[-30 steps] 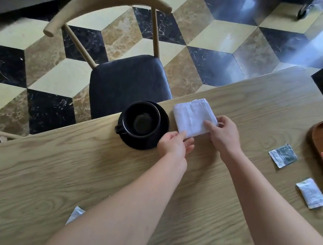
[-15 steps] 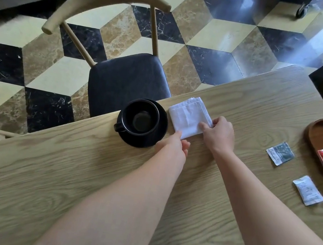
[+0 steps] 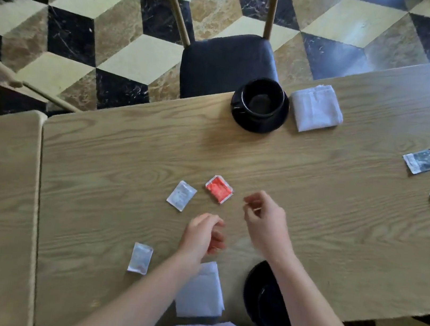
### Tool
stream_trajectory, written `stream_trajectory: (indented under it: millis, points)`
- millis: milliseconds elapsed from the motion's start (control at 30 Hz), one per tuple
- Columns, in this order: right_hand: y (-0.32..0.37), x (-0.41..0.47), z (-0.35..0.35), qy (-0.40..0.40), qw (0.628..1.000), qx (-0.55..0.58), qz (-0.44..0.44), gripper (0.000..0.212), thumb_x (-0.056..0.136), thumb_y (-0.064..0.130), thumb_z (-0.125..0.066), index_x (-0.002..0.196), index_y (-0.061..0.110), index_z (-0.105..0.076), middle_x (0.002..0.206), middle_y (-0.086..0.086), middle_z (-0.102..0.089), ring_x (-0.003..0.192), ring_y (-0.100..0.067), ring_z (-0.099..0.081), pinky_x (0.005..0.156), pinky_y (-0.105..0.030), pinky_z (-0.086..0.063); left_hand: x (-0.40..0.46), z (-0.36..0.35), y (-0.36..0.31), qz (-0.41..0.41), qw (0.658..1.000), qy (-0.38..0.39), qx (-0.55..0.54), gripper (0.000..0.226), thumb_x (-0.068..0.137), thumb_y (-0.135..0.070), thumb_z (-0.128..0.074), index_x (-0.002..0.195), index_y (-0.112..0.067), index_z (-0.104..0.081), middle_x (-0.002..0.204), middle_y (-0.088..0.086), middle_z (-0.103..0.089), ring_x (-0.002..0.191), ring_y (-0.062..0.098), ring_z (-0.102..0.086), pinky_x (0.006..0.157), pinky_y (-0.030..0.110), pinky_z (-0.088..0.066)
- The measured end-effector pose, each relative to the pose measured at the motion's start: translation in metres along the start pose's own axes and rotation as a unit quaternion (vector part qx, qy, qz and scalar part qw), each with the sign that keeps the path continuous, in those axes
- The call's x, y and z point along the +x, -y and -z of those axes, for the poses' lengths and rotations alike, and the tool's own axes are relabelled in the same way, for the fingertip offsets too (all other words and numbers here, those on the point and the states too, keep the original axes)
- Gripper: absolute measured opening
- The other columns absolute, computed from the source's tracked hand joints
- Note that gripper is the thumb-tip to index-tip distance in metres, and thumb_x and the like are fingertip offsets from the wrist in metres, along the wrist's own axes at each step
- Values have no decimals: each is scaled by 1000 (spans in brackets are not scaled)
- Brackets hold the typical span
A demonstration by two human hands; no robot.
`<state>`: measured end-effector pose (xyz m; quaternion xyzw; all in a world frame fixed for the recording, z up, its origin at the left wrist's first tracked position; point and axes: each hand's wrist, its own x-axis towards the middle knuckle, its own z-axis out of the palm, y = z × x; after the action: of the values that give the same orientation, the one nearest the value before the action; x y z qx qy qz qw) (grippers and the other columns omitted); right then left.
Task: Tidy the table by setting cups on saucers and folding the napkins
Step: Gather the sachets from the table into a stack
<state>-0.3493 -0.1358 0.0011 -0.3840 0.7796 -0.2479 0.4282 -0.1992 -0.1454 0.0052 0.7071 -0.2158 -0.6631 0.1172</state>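
Napkins first: one folded white napkin [image 3: 316,107] lies flat at the far edge of the counter [image 3: 114,153], just beside a black cup [image 3: 262,97] that sits on its black saucer [image 3: 259,120]. A second white napkin [image 3: 203,292] lies at the near edge, partly hidden under the left forearm, and next to it a dark round piece, probably another saucer [image 3: 266,299], though the right arm covers too much to say whether a cup is on it.

Both hands hover above the middle of the counter, touching nothing. The left hand [image 3: 201,237] has its fingers loosely curled and empty; the right hand [image 3: 264,217] likewise hangs with relaxed, slightly bent fingers and holds nothing.

Judged from this, the far setting looks done and the near one is next. The risk lies there: a forearm sweeping back could drag the near napkin off the edge or knock the dark saucer, which sits close to the rim. Thin cloth also slips on smooth wood, so a fold could spring open.

The counter is pale wood with a bold grain. Small flat sachets lie scattered on it: a red sachet [image 3: 219,189], a white sachet [image 3: 181,195] beside it, another white packet [image 3: 140,258] nearer, and two more at the right. The crockery looks glossy, the napkins soft and matte.
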Motion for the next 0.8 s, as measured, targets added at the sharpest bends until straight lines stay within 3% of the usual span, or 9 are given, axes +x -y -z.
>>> stream_trajectory:
  millis: [133, 300, 467, 533, 667, 800]
  points:
    - [-14, -84, -64, 118, 991, -50, -33, 17, 87, 11, -57, 98, 20, -68, 82, 8, -67, 75, -17, -63, 68, -27, -48, -27, 76, 74, -13, 996, -39, 83, 18, 91, -10, -53, 77, -8, -63, 54, 3, -56, 42, 15, -52, 39, 19, -34]
    - [-24, -138, -91, 135, 982, -108, -79, 12, 88, 20, -56, 95, 27, -64, 89, 7, -70, 78, -16, -66, 69, -29, -51, -38, 137, 119, -30, 990, -81, 109, 17, 89, -12, -61, 73, -10, -60, 56, 4, -60, 43, 15, -53, 40, 20, -35]
    - [-13, -148, -104, 149, 977, -115, -101, 13, 89, 21, -53, 93, 26, -64, 82, 6, -70, 73, -16, -68, 59, -26, -50, -33, 175, 126, -39, 972, -207, 103, 11, 84, -20, -68, 76, -14, -64, 64, 0, -65, 55, 20, -57, 49, 26, -40]
    - [-2, -142, -114, 152, 977, -100, -116, 15, 89, 19, -53, 95, 21, -66, 89, 3, -72, 79, -17, -70, 66, -30, -56, -28, 182, 121, -49, 961, -241, 124, 8, 82, -17, -69, 75, -16, -65, 72, -1, -67, 67, 24, -62, 59, 32, -48]
    - [24, -130, -152, 181, 967, 18, -178, 13, 89, 7, -56, 89, 11, -69, 80, -6, -67, 65, -18, -65, 67, -40, -61, -16, 185, 112, -96, 930, -275, 224, 10, 82, -25, -74, 82, -19, -66, 100, 6, -66, 94, 29, -63, 83, 40, -52]
    - [42, -124, -190, 184, 957, 62, -216, 9, 89, 5, -57, 84, 13, -58, 81, -4, -65, 60, -17, -69, 51, -29, -59, -8, 180, 104, -102, 910, -275, 294, 37, 80, -33, -77, 108, -14, -63, 118, 8, -63, 113, 30, -56, 92, 37, -41]
